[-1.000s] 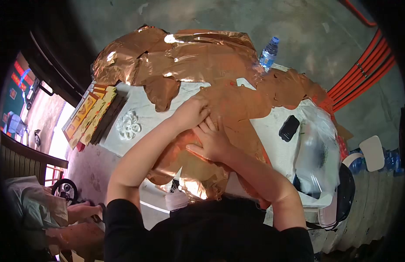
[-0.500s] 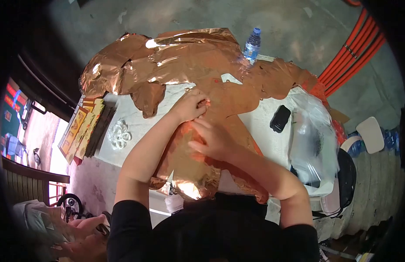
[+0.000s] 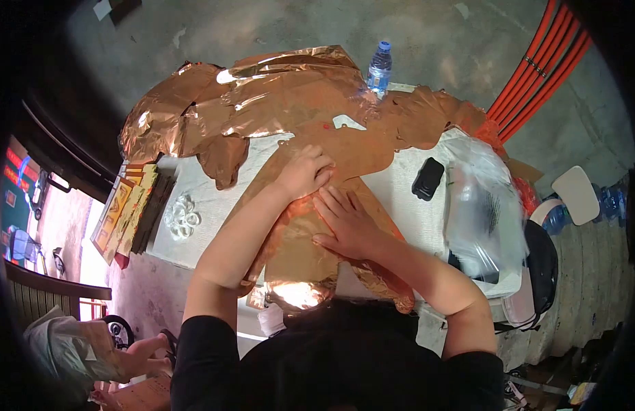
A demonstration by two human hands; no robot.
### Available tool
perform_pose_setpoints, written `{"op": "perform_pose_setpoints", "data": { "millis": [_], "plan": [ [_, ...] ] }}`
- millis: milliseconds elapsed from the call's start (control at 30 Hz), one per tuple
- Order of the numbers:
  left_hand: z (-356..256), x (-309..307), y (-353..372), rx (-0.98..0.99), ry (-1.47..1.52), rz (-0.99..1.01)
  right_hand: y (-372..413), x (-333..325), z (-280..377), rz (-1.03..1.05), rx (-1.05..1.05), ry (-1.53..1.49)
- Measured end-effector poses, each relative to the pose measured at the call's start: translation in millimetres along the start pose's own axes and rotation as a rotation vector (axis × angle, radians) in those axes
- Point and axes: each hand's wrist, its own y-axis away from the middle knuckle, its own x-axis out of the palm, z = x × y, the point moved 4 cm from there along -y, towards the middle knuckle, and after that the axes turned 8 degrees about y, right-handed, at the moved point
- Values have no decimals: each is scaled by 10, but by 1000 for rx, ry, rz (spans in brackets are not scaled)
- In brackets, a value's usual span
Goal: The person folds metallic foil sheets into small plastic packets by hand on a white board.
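Observation:
A flat, copper-coloured foil balloon [image 3: 300, 257] lies across the near part of the table and reaches my body. My left hand [image 3: 307, 171] rests on its upper middle, with the fingers curled together on the foil; the fingertips are partly hidden. Just below and to the right, my right hand [image 3: 350, 222] lies flat on the same foil with its fingers spread. More copper foil [image 3: 283, 96], wrinkled and shiny, covers the far side of the table.
A water bottle [image 3: 379, 68] stands at the far edge. To the right are a black case [image 3: 428, 178] and clear plastic bags [image 3: 478, 219]. White rings [image 3: 182, 216] and printed yellow packets [image 3: 129, 212] lie left. Another person [image 3: 78, 349] is at the lower left.
My right hand has flattened and spread its fingers on the foil. My left hand stays at nearly the same spot on the foil. The view has shifted slightly.

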Motion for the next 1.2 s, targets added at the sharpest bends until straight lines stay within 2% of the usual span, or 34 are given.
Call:
{"op": "perform_pose_setpoints", "data": {
  "millis": [67, 100, 167, 233, 300, 433, 533, 600, 633, 700, 733, 800, 867, 933, 967, 1033, 1100, 1167, 1200],
  "plan": [
    [7, 8, 19, 5, -5, -16, 24, -79, -2, -147, -20, 0],
    [0, 10, 24, 5, -11, -31, 23, -178, -21, -143, -13, -1],
    [-4, 20, 26, 10, 15, -42, 66, -354, -215, -19, 219, -341],
    [-5, 6, 37, 14, 33, -53, 274, -479, -384, -161, 339, -47],
    [-7, 7, 36, -11, 23, -32, 448, -663, -496, 109, 493, 42],
    [13, 9, 37, -36, 73, -14, 688, -557, -603, 120, 544, -66],
    [4, 2, 27, -30, 68, -12, 645, -584, -657, 144, 476, -41],
    [11, 7, 33, -42, 50, -1, 591, -565, -745, 222, 544, -597],
    [14, 7, 36, -44, 48, 0, 536, -599, -765, 222, 543, -599],
    [0, 4, 34, -36, 68, -9, 389, -686, -665, 281, 681, -1121],
    [6, 11, 28, -32, 66, -7, 295, -726, -610, 221, 691, -1233],
    [50, 34, 33, -36, 51, -10, 25, -747, -459, 319, 645, -1231],
    [72, 30, 38, -7, 51, -20, -285, -630, -234, 9, 144, -956],
    [210, 85, 37, 23, 48, -32, -487, -396, 27, -37, 55, -900],
    [411, 183, 25, 40, 82, -30, -520, -313, 141, -41, 52, -901],
    [519, 190, 10, 58, 109, -31, -525, -268, 299, -274, 19, -1033],
    [411, 168, 11, 44, 128, -40, -407, -280, 204, -311, -36, -1028],
    [247, 92, 9, -26, 177, -31, -193, -268, -109, -264, 184, -1081],
    [138, 41, 10, -27, 160, -39, -118, -348, -227, -198, 297, -973]
  ]
}}
